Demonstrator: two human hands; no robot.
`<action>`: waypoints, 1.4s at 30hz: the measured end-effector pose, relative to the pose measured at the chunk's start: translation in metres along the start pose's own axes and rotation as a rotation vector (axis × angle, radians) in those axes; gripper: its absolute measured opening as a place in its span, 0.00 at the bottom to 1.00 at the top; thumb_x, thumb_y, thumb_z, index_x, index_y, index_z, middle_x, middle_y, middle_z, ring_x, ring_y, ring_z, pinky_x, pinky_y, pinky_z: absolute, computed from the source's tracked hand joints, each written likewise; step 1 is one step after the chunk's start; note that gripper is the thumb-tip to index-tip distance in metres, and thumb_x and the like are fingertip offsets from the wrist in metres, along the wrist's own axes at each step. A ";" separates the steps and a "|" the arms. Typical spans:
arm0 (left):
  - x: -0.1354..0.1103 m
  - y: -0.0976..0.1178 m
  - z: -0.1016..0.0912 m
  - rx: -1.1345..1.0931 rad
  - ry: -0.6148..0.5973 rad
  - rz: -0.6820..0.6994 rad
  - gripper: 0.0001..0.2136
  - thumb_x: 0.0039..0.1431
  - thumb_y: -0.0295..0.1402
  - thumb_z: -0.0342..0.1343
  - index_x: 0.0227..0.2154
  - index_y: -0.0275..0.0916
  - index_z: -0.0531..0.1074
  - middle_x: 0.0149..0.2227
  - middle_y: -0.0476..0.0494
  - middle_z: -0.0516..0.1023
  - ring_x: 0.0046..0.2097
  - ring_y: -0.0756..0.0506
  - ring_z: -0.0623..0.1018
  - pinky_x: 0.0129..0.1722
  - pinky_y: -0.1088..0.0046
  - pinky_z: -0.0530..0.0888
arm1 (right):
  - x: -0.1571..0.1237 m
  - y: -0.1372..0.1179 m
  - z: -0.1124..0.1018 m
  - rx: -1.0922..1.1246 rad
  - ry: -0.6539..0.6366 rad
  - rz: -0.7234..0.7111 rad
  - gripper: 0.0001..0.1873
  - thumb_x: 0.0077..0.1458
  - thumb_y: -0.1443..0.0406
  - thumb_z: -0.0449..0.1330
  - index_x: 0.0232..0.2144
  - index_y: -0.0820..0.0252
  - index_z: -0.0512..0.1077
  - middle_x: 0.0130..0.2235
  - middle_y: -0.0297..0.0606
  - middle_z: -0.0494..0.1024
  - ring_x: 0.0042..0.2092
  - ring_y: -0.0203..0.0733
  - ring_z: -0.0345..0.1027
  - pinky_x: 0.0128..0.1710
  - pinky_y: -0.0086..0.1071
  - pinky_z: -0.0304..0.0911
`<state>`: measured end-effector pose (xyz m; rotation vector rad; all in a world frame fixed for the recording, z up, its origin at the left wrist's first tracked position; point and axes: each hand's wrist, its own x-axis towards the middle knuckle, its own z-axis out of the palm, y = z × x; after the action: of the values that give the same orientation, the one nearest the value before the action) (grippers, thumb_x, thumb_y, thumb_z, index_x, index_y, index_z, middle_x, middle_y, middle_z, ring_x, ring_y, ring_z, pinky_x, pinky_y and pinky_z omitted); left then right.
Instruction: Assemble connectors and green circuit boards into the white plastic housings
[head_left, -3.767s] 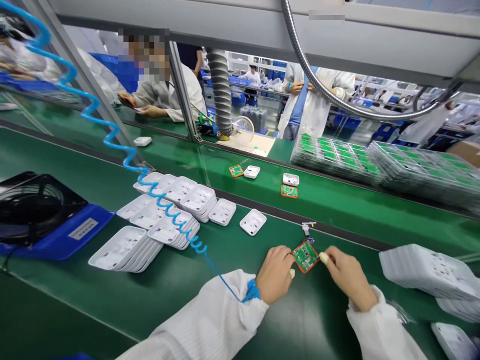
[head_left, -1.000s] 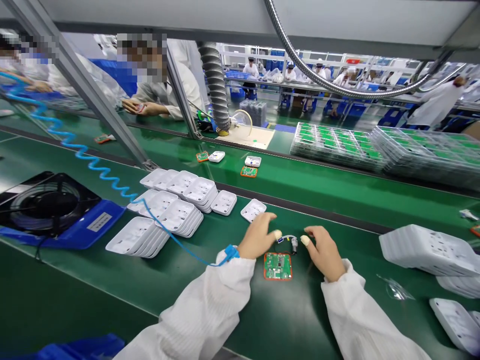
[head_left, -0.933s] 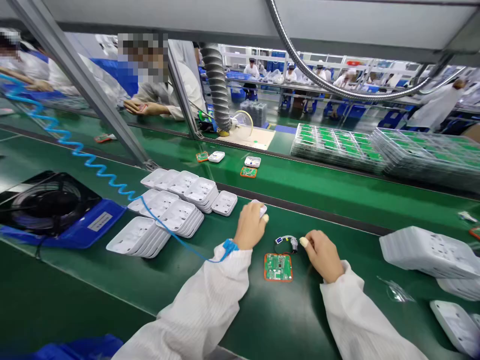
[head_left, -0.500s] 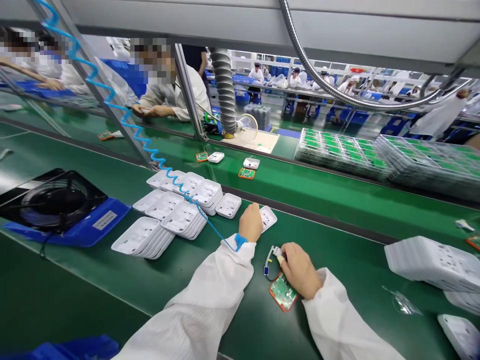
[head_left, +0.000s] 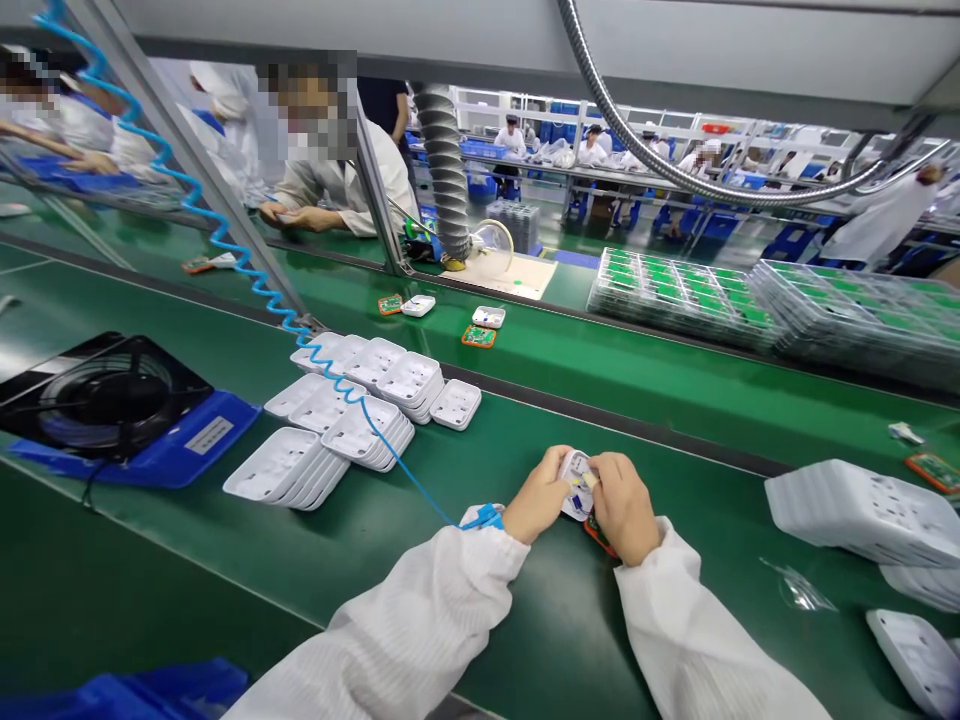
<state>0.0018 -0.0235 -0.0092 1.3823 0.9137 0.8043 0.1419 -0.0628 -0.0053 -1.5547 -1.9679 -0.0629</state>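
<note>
My left hand point(head_left: 537, 497) is closed round the left edge of a white plastic housing point(head_left: 576, 508), which is tilted up off the bench. My right hand point(head_left: 624, 505) is closed at the housing's right side, its fingers pinching a small white wired piece point(head_left: 589, 480) against the inside. A blue part and wires show within the shell. Below my right fingers the orange-edged green circuit board point(head_left: 599, 535) shows only in part; the rest is hidden by the hand. A blue wrist strap point(head_left: 484, 516) with a coiled cord point(head_left: 259, 270) is on my left wrist.
Stacked white housings point(head_left: 367, 435) stand at left beside a black fan point(head_left: 112, 395); more housings point(head_left: 862, 515) lean at right. Boards and shells ride on the green belt point(head_left: 555, 360) beyond. Clear trays of boards point(head_left: 675, 290) sit behind. A co-worker point(head_left: 330, 185) sits across.
My left hand has brought the housing right and toward me, to my right hand. The right hand has moved slightly up and right with the wired piece, which is now at the housing.
</note>
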 end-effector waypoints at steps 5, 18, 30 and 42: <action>-0.001 -0.001 0.000 -0.021 0.164 -0.020 0.10 0.52 0.27 0.48 0.38 0.38 0.65 0.34 0.49 0.71 0.35 0.51 0.70 0.38 0.76 0.68 | 0.000 -0.005 -0.002 0.071 -0.010 0.004 0.11 0.55 0.68 0.48 0.39 0.60 0.66 0.41 0.44 0.68 0.44 0.45 0.60 0.44 0.40 0.58; -0.005 0.007 -0.001 0.096 0.252 0.057 0.08 0.53 0.27 0.45 0.35 0.39 0.65 0.31 0.52 0.69 0.31 0.52 0.68 0.32 0.78 0.65 | 0.005 -0.014 -0.014 0.180 -0.020 0.135 0.11 0.55 0.62 0.51 0.39 0.59 0.65 0.39 0.41 0.69 0.41 0.43 0.61 0.41 0.37 0.57; -0.004 -0.002 0.001 0.116 0.198 -0.005 0.07 0.57 0.33 0.45 0.36 0.40 0.65 0.34 0.50 0.72 0.35 0.51 0.72 0.35 0.76 0.69 | -0.001 -0.017 0.003 -0.050 -0.125 0.013 0.08 0.54 0.70 0.46 0.29 0.59 0.64 0.30 0.38 0.67 0.34 0.41 0.58 0.35 0.33 0.52; -0.007 0.003 -0.001 0.188 0.211 0.005 0.08 0.57 0.33 0.44 0.36 0.40 0.66 0.35 0.48 0.74 0.37 0.49 0.73 0.36 0.75 0.68 | -0.002 -0.012 0.007 -0.004 -0.134 -0.025 0.08 0.53 0.71 0.46 0.29 0.59 0.64 0.29 0.37 0.66 0.33 0.40 0.57 0.35 0.33 0.52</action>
<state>-0.0018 -0.0293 -0.0060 1.4816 1.1746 0.8983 0.1289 -0.0651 -0.0076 -1.5729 -2.0915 0.0283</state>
